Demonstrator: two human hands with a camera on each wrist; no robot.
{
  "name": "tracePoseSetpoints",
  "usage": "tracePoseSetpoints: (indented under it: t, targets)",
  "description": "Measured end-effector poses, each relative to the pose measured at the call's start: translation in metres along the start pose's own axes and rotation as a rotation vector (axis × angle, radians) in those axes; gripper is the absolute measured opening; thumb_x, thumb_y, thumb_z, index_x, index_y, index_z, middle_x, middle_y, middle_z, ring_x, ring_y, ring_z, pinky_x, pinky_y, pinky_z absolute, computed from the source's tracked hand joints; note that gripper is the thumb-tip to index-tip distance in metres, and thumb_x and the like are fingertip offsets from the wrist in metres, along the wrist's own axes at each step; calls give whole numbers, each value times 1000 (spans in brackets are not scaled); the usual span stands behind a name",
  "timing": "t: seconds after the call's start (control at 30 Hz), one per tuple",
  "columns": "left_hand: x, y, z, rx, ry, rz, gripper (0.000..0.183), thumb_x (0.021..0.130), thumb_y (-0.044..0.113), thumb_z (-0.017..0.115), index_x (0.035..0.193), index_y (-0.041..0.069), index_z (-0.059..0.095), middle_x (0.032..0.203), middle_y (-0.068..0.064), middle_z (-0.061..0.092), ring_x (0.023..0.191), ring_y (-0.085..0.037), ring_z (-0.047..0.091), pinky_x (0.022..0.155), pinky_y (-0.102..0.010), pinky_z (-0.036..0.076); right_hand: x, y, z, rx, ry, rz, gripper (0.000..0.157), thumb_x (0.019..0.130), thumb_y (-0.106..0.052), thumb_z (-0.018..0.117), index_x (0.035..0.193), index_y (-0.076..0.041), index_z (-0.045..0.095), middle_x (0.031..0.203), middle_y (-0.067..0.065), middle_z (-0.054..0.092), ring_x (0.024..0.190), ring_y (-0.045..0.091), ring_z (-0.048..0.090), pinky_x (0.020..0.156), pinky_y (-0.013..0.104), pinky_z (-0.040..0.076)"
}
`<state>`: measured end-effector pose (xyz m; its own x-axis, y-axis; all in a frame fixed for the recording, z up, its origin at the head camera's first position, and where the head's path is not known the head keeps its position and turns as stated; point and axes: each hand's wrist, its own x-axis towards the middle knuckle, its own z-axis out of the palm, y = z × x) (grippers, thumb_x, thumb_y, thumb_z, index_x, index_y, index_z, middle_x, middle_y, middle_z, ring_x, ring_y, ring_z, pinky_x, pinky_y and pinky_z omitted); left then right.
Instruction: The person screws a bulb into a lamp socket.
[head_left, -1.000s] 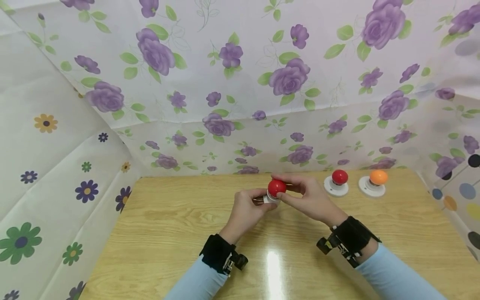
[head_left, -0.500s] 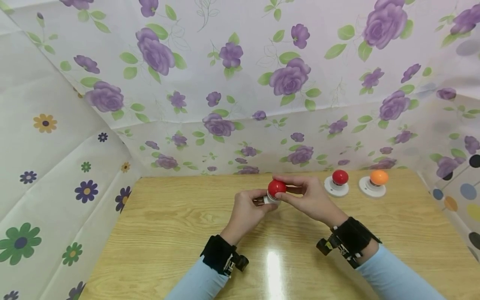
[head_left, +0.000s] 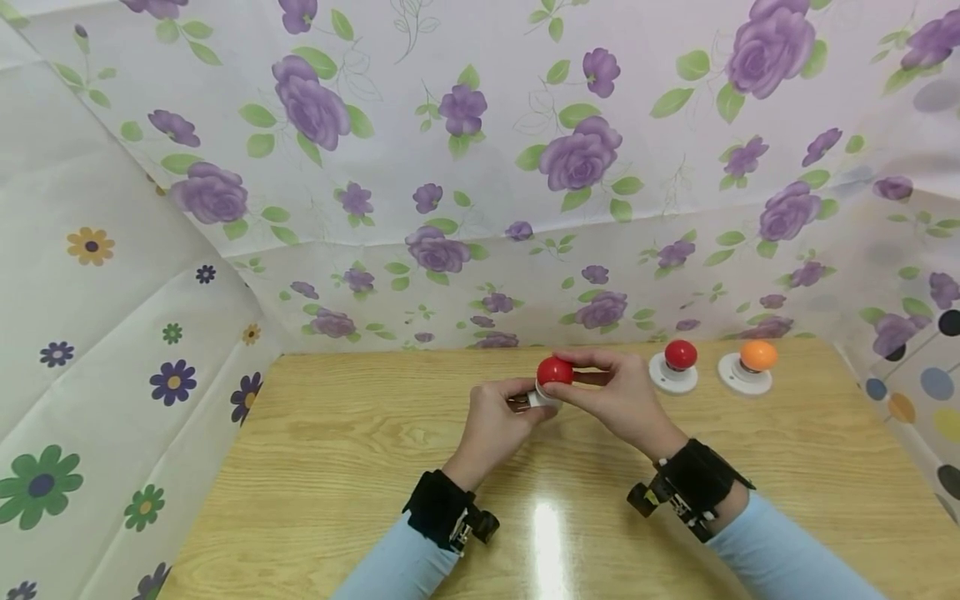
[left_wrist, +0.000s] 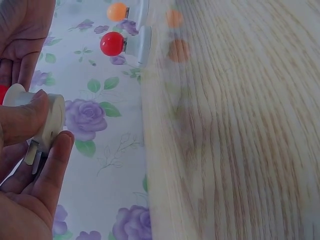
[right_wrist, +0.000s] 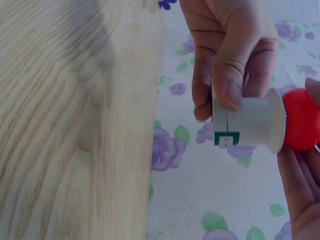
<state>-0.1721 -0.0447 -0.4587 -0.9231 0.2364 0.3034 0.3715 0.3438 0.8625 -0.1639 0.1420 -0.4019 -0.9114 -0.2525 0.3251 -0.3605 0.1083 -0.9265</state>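
Observation:
My left hand (head_left: 495,427) grips a white plug-in lamp socket (right_wrist: 254,121) by its base, thumb on one side and fingers on the other. Metal prongs (left_wrist: 32,153) stick out of the socket in the left wrist view. At the socket's mouth sits a round red bulb (head_left: 554,372), its lower end hidden by the rim. With thumb and fingers my right hand (head_left: 624,402) pinches this bulb from the right. Both hands are above the back part of the wooden table. How deep the bulb sits in the socket cannot be seen.
To the right, near the table's back edge, another red bulb (head_left: 681,354) stands in a round white base (head_left: 672,381). Beside it is an orange bulb (head_left: 758,355) in a similar base (head_left: 744,382). Flowered cloth (head_left: 450,192) hangs behind the wooden table (head_left: 337,467).
My right thumb has shifted across the front of the red bulb, and the right wrist has moved slightly left. The left hand keeps its hold on the lamp socket, nearly still.

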Motion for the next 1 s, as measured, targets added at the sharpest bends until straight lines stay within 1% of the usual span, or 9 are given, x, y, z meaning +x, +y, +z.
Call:
tracePoseSetpoints:
  t: [0.17, 0.23, 0.3, 0.47, 0.57, 0.67, 0.8, 0.87, 1.0]
  targets:
    - [0, -3, 1, 3, 0, 20, 28, 77, 20, 76, 104, 17, 70, 94, 8, 65, 80, -4, 62, 66, -23, 51, -1, 2, 5, -70, 85, -43, 39, 74, -17, 78, 110, -6, 65, 104, 5, 64, 89, 19, 64, 72, 37, 52]
    - [0, -4, 2, -3, 1, 26, 27, 77, 20, 76, 104, 17, 70, 94, 9, 65, 80, -4, 62, 66, -23, 51, -2, 3, 6, -93, 96, -55, 40, 74, -18, 78, 110, -7, 65, 104, 5, 64, 89, 19, 64, 72, 37, 52]
    - [1, -5, 1, -12, 1, 26, 27, 77, 19, 76, 103, 17, 70, 94, 9, 65, 80, -5, 62, 67, -23, 51, -2, 3, 6, -97, 90, -52, 41, 74, -19, 79, 111, -8, 64, 107, 5, 63, 92, 19, 63, 73, 36, 52]
    - [1, -3, -1, -30, 2, 4, 28, 76, 17, 77, 103, 17, 70, 94, 7, 66, 79, -5, 62, 67, -24, 51, -1, 0, 1, -68, 23, -35, 46, 78, -19, 75, 120, -11, 60, 118, 4, 58, 103, 21, 59, 78, 33, 50]
    - [1, -4, -1, -40, -6, -9, 29, 75, 16, 78, 103, 16, 70, 94, 8, 66, 81, -5, 62, 68, -24, 51, 1, -3, -3, -75, -51, -58, 46, 82, -16, 71, 126, -10, 56, 125, 6, 54, 112, 26, 53, 84, 36, 47]
    - [1, -5, -1, -49, -21, -5, 30, 75, 14, 77, 104, 16, 70, 95, 8, 65, 83, -5, 62, 69, -24, 51, 3, -5, -5, -81, -137, -86, 47, 85, -12, 67, 130, -7, 53, 130, 7, 52, 118, 29, 48, 90, 42, 44]
    - [1, -6, -1, -46, -31, 9, 30, 75, 14, 77, 104, 16, 70, 97, 9, 65, 84, -6, 62, 70, -24, 51, 4, -1, -6, -64, -208, -97, 45, 87, -8, 64, 130, -6, 52, 127, 6, 54, 114, 27, 50, 92, 45, 42]
    - [1, -6, -1, -45, -33, 12, 30, 75, 15, 77, 104, 16, 70, 97, 9, 65, 84, -6, 62, 70, -24, 51, 5, 4, -7, -57, -219, -93, 44, 87, -7, 64, 130, -7, 53, 126, 5, 55, 112, 25, 52, 92, 44, 42]
    - [0, -6, -1, -39, -32, 5, 30, 75, 15, 77, 104, 16, 70, 96, 9, 65, 84, -6, 62, 69, -24, 51, 6, 19, -9, -58, -221, -69, 44, 87, -14, 65, 130, -13, 55, 126, 0, 55, 111, 20, 53, 91, 38, 43]
